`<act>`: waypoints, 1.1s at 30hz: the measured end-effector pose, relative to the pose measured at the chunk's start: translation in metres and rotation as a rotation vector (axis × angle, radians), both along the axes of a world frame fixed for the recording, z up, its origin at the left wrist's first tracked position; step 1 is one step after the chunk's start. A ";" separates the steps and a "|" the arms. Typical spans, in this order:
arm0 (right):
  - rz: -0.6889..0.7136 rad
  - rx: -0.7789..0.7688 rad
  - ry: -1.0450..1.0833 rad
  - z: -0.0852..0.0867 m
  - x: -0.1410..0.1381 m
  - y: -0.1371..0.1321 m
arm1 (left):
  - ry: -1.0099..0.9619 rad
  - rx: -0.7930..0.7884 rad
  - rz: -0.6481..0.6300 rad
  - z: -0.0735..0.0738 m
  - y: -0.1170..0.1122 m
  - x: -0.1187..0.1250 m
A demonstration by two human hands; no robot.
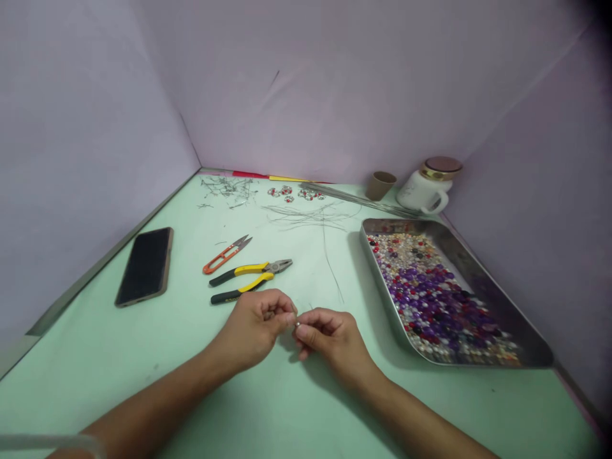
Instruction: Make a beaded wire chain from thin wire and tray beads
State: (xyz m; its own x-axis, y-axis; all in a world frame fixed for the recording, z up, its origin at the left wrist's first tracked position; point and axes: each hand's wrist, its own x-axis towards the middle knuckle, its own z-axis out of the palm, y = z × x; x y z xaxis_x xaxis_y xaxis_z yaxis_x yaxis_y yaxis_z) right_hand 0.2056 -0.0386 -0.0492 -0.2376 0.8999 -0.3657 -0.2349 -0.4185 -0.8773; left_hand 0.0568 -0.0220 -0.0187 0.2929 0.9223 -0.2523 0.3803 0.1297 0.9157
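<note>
My left hand (261, 322) and my right hand (335, 341) meet over the front middle of the table, fingertips pinched together. Between them shows a small shiny bead (298, 324), gripped by the thumb and finger of my right hand. What the left fingertips pinch is too small to make out; thin wire may run there. Just beyond my left hand lie yellow-and-black pliers (255, 275), jaws pointing right. Behind the pliers rest orange thread snips (227, 255). A loose thin wire (329, 261) trails on the table past my hands.
To the right stands a metal tray (382, 287) of mixed beads (430, 293). A phone (146, 266) lies at left. Along the back are wire scraps (229, 189), beaded wire pieces (287, 191), long wires (356, 197), a brown cup (381, 186) and a lidded white mug (423, 191).
</note>
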 end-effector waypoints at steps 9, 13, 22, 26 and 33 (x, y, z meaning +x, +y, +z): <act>-0.046 0.015 -0.050 -0.002 -0.001 0.001 | 0.482 0.700 -0.254 0.007 0.000 -0.014; 0.013 0.072 -0.132 -0.003 -0.001 -0.002 | 0.643 1.054 -0.289 0.002 -0.003 -0.013; 0.028 0.173 -0.193 -0.008 0.000 -0.003 | 0.623 1.042 -0.347 0.001 0.001 -0.015; -0.080 0.104 -0.085 -0.006 0.000 -0.001 | 0.431 0.697 -0.049 0.001 -0.005 -0.009; -0.062 0.020 -0.028 -0.005 0.002 0.000 | 0.022 -0.071 0.022 0.001 -0.008 0.006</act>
State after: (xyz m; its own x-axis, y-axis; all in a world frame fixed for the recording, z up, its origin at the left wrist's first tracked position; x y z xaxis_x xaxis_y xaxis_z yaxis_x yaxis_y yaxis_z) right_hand 0.2072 -0.0383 -0.0541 -0.1712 0.9196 -0.3536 -0.2350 -0.3867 -0.8918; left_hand 0.0627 -0.0297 -0.0176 0.2666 0.9080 -0.3233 0.3962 0.2026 0.8955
